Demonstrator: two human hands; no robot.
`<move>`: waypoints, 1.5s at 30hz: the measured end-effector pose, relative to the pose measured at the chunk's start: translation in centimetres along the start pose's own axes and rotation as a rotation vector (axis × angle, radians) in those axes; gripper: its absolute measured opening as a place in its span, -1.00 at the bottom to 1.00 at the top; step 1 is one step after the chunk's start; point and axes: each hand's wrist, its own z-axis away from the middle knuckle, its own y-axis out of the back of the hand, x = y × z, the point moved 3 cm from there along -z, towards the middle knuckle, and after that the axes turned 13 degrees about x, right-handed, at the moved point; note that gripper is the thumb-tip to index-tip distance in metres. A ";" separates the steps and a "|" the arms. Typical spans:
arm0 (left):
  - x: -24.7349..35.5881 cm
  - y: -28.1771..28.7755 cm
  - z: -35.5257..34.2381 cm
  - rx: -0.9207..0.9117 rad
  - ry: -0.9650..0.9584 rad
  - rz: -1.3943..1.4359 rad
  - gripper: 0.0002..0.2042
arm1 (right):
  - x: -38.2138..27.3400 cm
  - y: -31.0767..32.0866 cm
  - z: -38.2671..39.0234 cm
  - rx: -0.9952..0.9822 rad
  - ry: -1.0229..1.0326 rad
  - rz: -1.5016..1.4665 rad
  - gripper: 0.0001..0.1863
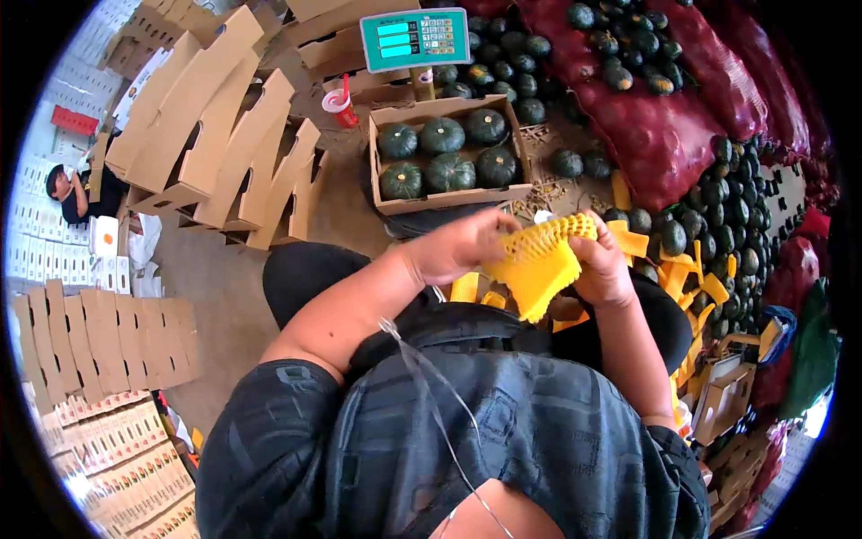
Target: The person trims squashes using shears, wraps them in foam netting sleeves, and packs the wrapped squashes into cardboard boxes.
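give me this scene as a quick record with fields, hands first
left hand: fingers blurred, at the left end of the yellow foam net
right hand: gripping the net's upper right end
open carton: beyond the hands, holding six dark green squashes
scale display: teal-framed, beyond the carton
red cup: left of the carton
brown cartons: stacked at left
red mesh sacks: at right, near loose squashes

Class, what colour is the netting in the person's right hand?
The netting is yellow, with an open mesh; it shows best in the head view.
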 end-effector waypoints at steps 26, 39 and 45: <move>-6.1 8.5 -5.8 0.299 0.125 -0.055 -0.81 | 6.5 1.7 -7.8 -0.123 -0.423 -0.386 -0.33; -1.1 23.9 -6.7 0.759 0.458 -1.875 -0.15 | 13.9 -1.6 -25.7 -0.052 -0.135 1.778 -0.48; 2.8 20.4 -7.0 1.192 -0.281 -1.374 -0.16 | 15.3 0.1 -26.6 -0.246 -0.015 1.485 -0.56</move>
